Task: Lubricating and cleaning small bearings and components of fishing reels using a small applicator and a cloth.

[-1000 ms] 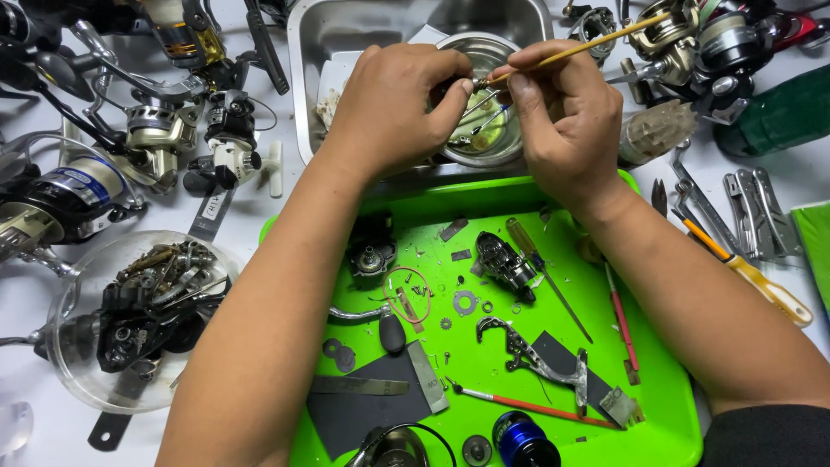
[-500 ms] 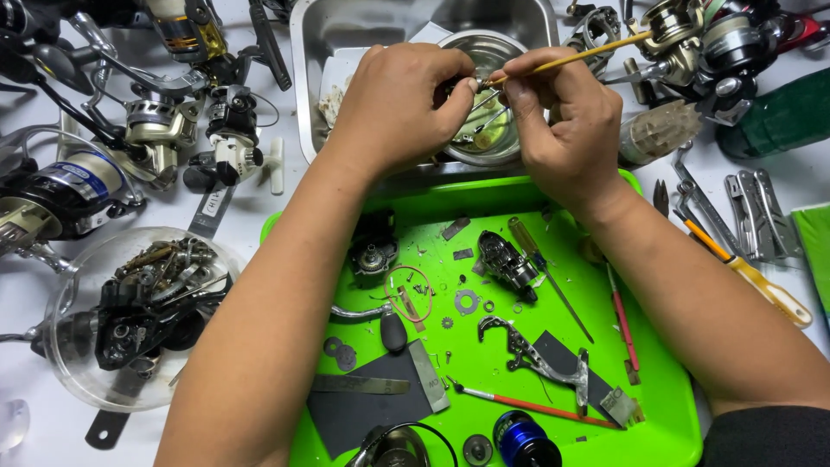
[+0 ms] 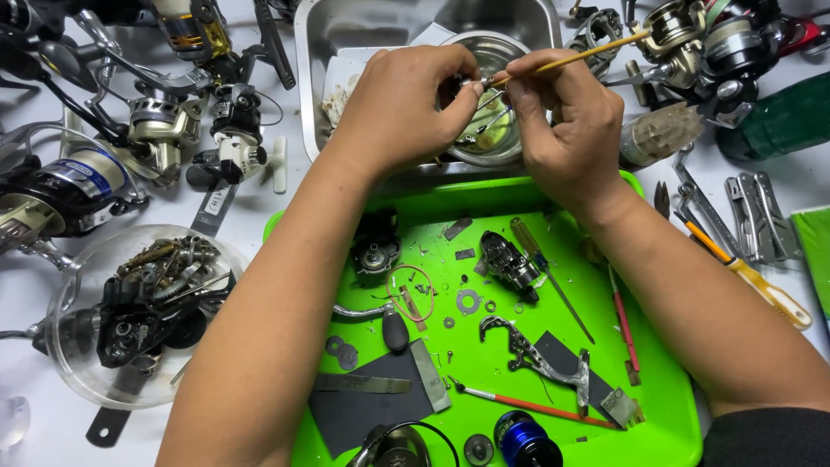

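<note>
Both hands have barely shifted since the earlier frames; they stay pinched together over the small metal bowl (image 3: 494, 130), and the brush has tilted only slightly.

That bowl sits inside a steel tray (image 3: 322, 52) at the far side of the table, just beyond the bright green tray (image 3: 674, 415) that fills the near middle. On the green tray lie scattered reel parts: a dark reel body (image 3: 508, 262), a bent metal arm (image 3: 536, 355), washers, a small gear, a blue spool (image 3: 524, 441) at the near edge, and a red-handled brush (image 3: 540, 405). To the left, a clear round dish (image 3: 65, 294) holds a heap of dark reel pieces, with whole fishing reels (image 3: 160, 130) farther left and far. To the right lie pliers (image 3: 761, 220) and a yellow-handled tool (image 3: 769, 294).

The left hand (image 3: 402, 108) is closed narrowly, thumb and fingertips pinching a tiny metal part (image 3: 469, 84) above the bowl. The right hand (image 3: 566, 121) grips a thin yellow-handled brush (image 3: 575, 59), fingers tight around it, its tip touching the small part.
</note>
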